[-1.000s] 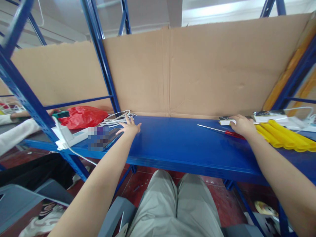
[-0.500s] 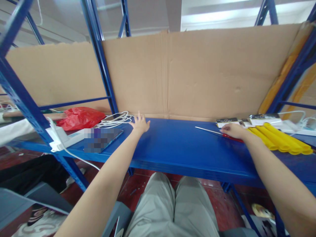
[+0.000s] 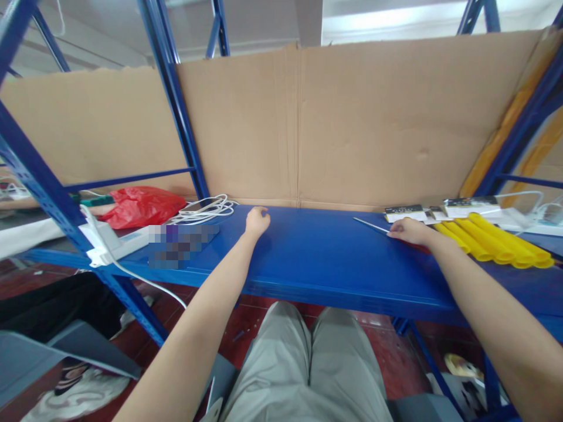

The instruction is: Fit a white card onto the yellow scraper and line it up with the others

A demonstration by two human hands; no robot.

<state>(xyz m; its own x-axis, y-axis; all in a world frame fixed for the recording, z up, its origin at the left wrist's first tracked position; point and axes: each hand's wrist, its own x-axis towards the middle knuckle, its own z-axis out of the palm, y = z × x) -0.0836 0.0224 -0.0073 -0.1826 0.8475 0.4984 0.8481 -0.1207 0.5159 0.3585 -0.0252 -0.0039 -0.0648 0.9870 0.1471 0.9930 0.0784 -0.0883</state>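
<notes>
My right hand (image 3: 410, 231) is closed around a screwdriver near where its long metal shaft (image 3: 370, 225) meets the red handle. The shaft points left along the blue shelf, and the palm covers most of the handle. Just right of this hand lie several yellow tubes (image 3: 495, 237), side by side. My left hand (image 3: 257, 222) rests on the blue shelf top (image 3: 316, 252) with half-curled fingers. A gap shows between its thumb and fingers, and nothing is visible in it. A coil of white cable (image 3: 211, 209) lies to its left.
At the left are a red plastic bag (image 3: 147, 206), a white power strip (image 3: 132, 240) and a blurred-out flat device (image 3: 182, 246). Small black-and-white boxes (image 3: 470, 206) stand at the back right. A cardboard sheet (image 3: 352, 123) closes the back; blue posts (image 3: 180, 111) flank it.
My left hand's spread fingers have drawn in to a loose curl. My right hand stays on the screwdriver, whose shaft has turned slightly and shifted to the right.
</notes>
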